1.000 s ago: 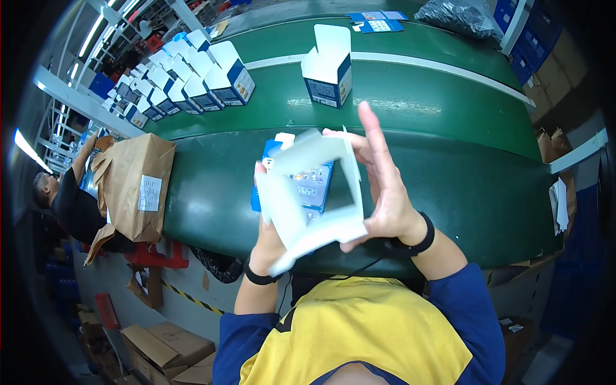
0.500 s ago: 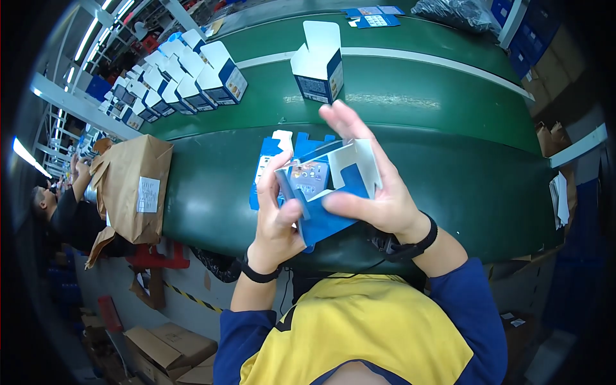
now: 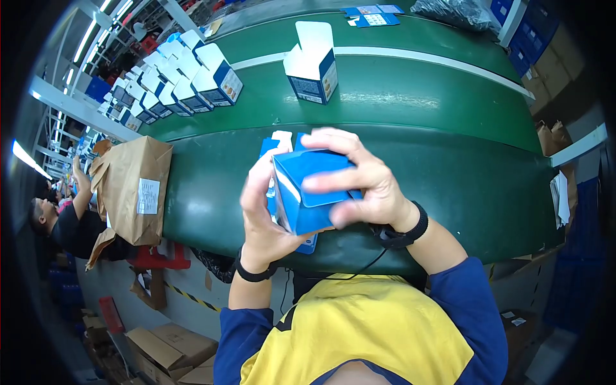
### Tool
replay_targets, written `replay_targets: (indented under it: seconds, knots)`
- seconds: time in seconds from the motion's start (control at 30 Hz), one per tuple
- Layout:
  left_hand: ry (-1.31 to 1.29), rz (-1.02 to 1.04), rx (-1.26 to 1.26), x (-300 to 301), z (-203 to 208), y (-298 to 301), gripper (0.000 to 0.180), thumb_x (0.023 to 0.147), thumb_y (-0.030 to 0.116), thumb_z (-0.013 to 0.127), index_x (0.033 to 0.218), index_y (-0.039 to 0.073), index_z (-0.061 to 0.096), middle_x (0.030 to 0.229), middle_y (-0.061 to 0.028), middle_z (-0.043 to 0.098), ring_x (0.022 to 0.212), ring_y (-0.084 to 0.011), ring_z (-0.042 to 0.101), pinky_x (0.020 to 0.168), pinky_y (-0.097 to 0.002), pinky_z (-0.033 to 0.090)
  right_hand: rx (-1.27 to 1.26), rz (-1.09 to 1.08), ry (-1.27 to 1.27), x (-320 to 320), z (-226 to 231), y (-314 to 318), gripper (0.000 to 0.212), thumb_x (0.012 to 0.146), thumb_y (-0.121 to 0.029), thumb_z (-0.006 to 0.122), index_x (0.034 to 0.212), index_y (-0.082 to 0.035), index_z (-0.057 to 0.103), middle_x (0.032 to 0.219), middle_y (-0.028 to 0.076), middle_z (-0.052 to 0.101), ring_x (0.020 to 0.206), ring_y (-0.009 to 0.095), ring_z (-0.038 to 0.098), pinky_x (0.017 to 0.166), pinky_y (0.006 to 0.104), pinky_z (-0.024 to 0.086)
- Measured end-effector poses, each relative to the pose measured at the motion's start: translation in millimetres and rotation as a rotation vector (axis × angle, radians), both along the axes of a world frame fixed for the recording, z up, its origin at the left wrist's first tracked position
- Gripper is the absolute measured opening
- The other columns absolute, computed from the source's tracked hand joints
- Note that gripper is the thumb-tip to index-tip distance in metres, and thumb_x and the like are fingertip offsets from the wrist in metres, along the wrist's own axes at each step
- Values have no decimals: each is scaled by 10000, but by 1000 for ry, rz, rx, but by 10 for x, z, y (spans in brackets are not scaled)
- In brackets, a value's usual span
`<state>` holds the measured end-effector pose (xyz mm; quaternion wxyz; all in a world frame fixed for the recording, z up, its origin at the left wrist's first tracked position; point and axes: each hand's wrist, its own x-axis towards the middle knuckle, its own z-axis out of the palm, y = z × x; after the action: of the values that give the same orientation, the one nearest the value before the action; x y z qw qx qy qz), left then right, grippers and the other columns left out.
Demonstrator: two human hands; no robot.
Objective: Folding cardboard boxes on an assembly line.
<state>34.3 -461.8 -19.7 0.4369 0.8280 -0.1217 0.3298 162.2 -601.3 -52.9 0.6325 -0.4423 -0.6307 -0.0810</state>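
A small blue cardboard box (image 3: pixel 314 219) is held up over the near green surface, its blue folded end facing up. My left hand (image 3: pixel 260 221) grips it from the left, thumb and fingers round its side. Over the top and right side curl the fingers of my right hand (image 3: pixel 378 192), pressing on a blue flap; they are partly smeared by motion. Beneath the box lie flat blue-and-white carton blanks (image 3: pixel 282 137), mostly hidden by the box and my hands.
An open blue-and-white box (image 3: pixel 311 88) stands on the green conveyor belt (image 3: pixel 410 90) ahead. Several similar boxes (image 3: pixel 221 86) are grouped at the far left. A brown paper bag (image 3: pixel 128 186) stands on the left, with another person (image 3: pixel 77 218) beyond it. Flat cartons (image 3: pixel 375 19) lie far back.
The box has turned so its blue end faces up, and its open white inside no longer shows. My right hand has closed over the top. The standing open box has shifted slightly left.
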Motion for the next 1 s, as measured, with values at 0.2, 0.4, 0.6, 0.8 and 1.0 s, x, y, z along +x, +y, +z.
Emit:
replay_targets:
  seconds: [0.2,0.4,0.6,0.8,1.0]
  knots:
    - [-104,7,209,17,3,170,932,544,118,847,1317,209,333,1215,-210,476,1116,-383,505,972,-501,398,-81,-93,352,-206,83,22,512,758,-135,729,1244,-114,570,1324,149,485,1138,263,520,962,350,405]
    - [-69,-52,475,12,141,204,864,567,78,811,1298,193,364,1214,-200,491,1096,-406,510,1014,-548,332,-242,-148,253,-149,26,36,521,742,-211,739,1231,-138,576,1213,105,586,1151,248,520,950,350,421]
    - [-26,-56,459,30,90,176,875,573,137,836,1308,147,361,1229,-212,486,1105,-420,504,1016,-554,321,-248,-139,320,-151,17,-22,495,804,-224,692,1255,-81,546,1161,110,613,1048,217,581,932,326,432]
    - [78,-109,277,141,117,-13,1008,540,303,879,1333,34,319,1279,-229,459,1165,-413,468,1030,-528,312,-126,176,900,-227,139,-157,503,942,-256,523,1366,-22,387,1173,136,600,1052,194,575,942,305,423]
    - [285,-105,335,56,237,26,1004,537,332,882,1325,22,342,1275,-246,453,1214,-417,428,1038,-499,311,-160,111,788,-233,81,-207,576,983,-298,414,1426,9,209,1204,171,575,1109,200,552,965,307,409]
